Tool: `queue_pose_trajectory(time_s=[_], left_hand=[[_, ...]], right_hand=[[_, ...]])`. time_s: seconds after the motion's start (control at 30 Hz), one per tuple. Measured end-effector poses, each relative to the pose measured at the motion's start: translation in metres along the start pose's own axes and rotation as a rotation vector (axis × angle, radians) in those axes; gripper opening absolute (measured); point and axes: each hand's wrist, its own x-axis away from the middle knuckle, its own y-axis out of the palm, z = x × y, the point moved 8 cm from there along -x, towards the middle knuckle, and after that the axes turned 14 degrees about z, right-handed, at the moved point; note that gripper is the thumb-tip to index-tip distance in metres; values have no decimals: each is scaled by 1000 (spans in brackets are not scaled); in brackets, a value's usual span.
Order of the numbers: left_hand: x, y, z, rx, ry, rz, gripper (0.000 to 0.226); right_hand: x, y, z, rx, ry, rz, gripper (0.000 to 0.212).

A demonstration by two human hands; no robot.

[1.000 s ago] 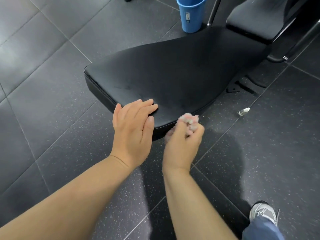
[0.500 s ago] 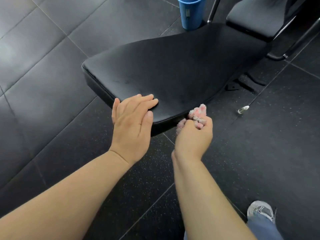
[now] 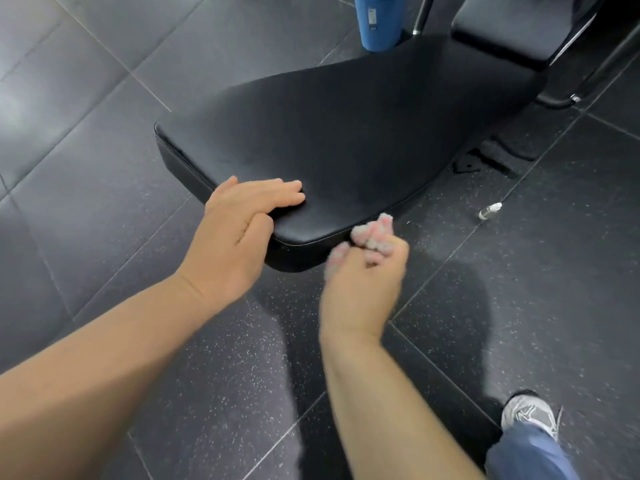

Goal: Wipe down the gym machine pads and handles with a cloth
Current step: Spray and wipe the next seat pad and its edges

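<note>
as our right hand [image 3: 363,271] slid along the near edge of the pad [image 3: 346,133], it had shifted a little rightward from a moment before, fist closed on the cloth [image 3: 372,233] — so the rim wipe seemed underway. our left hand [image 3: 239,223] stayed flat, open, bracing the pad. dark speckled floor [image 3: 104,168] — a blue bin [image 3: 377,22] and a small bottle [image 3: 490,211] stood apart.

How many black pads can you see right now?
2. The big pad lies in front, under the left hand. A smaller pad sits beyond it at top right, cut off by the frame; others may be hidden.
</note>
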Motion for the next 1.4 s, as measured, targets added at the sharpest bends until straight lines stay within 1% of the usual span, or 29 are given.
queue_pose_trajectory(time_s=[0.07,0.13,0.2,0.27,0.3,0.33,0.37,0.4,0.47,0.5,0.57,0.6,0.67,0.7,0.77,0.8,0.83,0.87,0.93,0.97,1.0,1.07,1.13,1.17,1.23,1.27,1.33,1.37,1.4], left_hand=[[0,1,-1,8,-22,2,53],[-1,0,-2,25,-44,17,53],[-1,-2,0,48,-65,15,52],[0,-2,1,97,-109,-24,51],[-1,-4,2,126,-145,-44,50],[-2,-6,3,144,-184,-56,49],[-4,-8,5,139,-219,-59,48],[-6,-10,8,100,-241,-59,45],[-18,-7,19,-60,-228,-66,39],[-27,1,26,-147,-198,-93,38],[-43,29,42,-254,-111,-202,37],[-51,49,48,-279,-72,-275,39],[-64,80,51,-314,-46,-354,43],[-71,93,52,-331,-46,-356,43],[-84,120,59,-345,-8,-376,42],[-88,133,63,-342,22,-409,42],[-93,148,68,-336,50,-447,42],[-102,162,71,-337,66,-470,42],[-115,183,73,-346,82,-484,46],[-122,198,75,-346,88,-492,47],[-126,209,76,-353,92,-491,48],[-133,224,80,-359,140,-429,44],[-134,228,83,-365,211,-354,42],[-132,228,80,-367,224,-341,41],[-132,228,78,-374,233,-343,45],[-133,228,77,-377,219,-347,47],[-134,228,79,-366,189,-359,48],[-134,228,80,-363,180,-362,46],[-134,227,80,-371,169,-362,42]], right_hand=[[27,9,13,15,29,10,33],[47,9,24,18,43,-34,27],[69,9,29,87,54,-161,31],[87,12,30,149,47,-310,33],[85,10,25,144,13,-334,35],[73,8,17,120,-21,-312,40],[52,1,9,91,-45,-232,43],[23,-9,2,104,-68,-107,41],[-32,-20,-14,229,-133,132,25],[-53,-18,-20,208,-133,185,19],[-68,-1,-15,136,-74,154,26],[-66,5,-7,143,-41,125,32],[-42,5,8,150,47,49,48],[-31,2,13,137,121,-14,46],[-32,-7,15,123,243,-127,34],[-43,-11,10,113,282,-155,27],[-69,-13,2,119,285,-147,18],[-104,-11,-12,144,242,-111,15],[-176,-4,-39,232,96,39,13],[-213,-1,-50,283,48,125,11],[-237,8,-55,313,47,164,12],[-263,34,-52,331,72,121,20],[-260,43,-42,374,86,102,27],[-247,40,-35,407,104,102,25],[-214,27,-25,325,170,71,19],[-194,23,-22,278,217,18,18],[-156,11,-24,280,296,-118,23],[-142,5,-27,286,346,-193,26],[-131,4,-33,278,400,-260,24]])
